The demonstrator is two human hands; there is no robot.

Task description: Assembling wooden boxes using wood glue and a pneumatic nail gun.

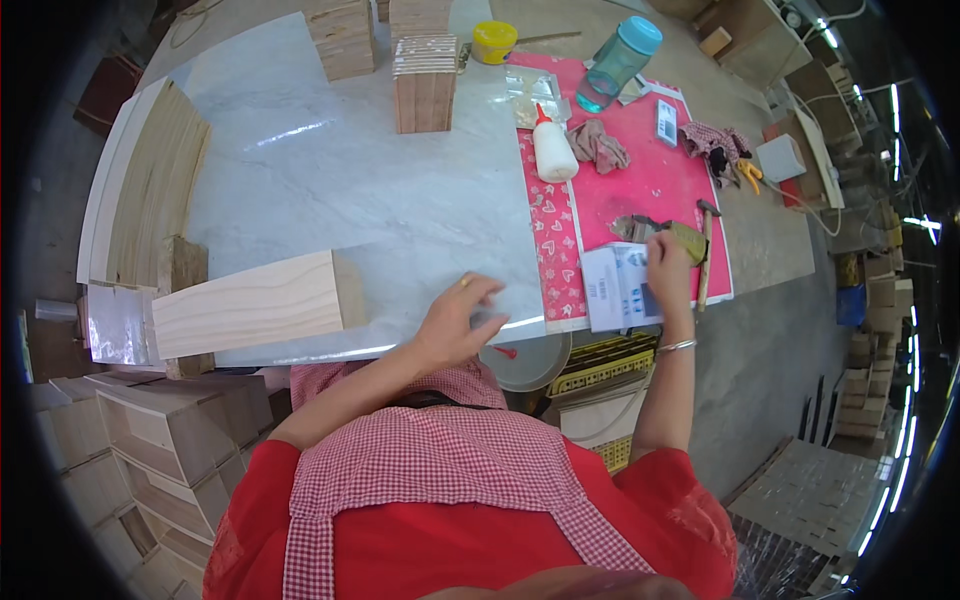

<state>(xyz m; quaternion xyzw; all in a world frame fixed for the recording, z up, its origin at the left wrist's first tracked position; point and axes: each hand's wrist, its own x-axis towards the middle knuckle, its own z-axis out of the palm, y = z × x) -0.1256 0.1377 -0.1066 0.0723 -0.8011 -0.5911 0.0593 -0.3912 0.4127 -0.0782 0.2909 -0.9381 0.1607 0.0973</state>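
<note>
My left hand (462, 318) hovers over the near edge of the grey marbled tabletop (400, 220), thumb and fingers apart, holding nothing. Beside it on the left lies a pale wooden board or drawer-like piece (250, 303). My right hand (670, 268) is over a white printed box or booklet (612, 285) on the pink mat (640, 190). Its fingers are curled down beside a flat tool with a worn dark end and an olive handle (690, 240); whatever they grip is hidden. A hammer (706, 255) lies just right of that hand.
A white squeeze bottle with red tip (555, 150), a crumpled rag (598, 147), a teal water bottle (618, 65) and a yellow tub (493, 42) stand farther back. Wooden stacks (424, 95) occupy the far side; pale panels (150, 190) line the left edge. Yellow crates (600, 365) sit below.
</note>
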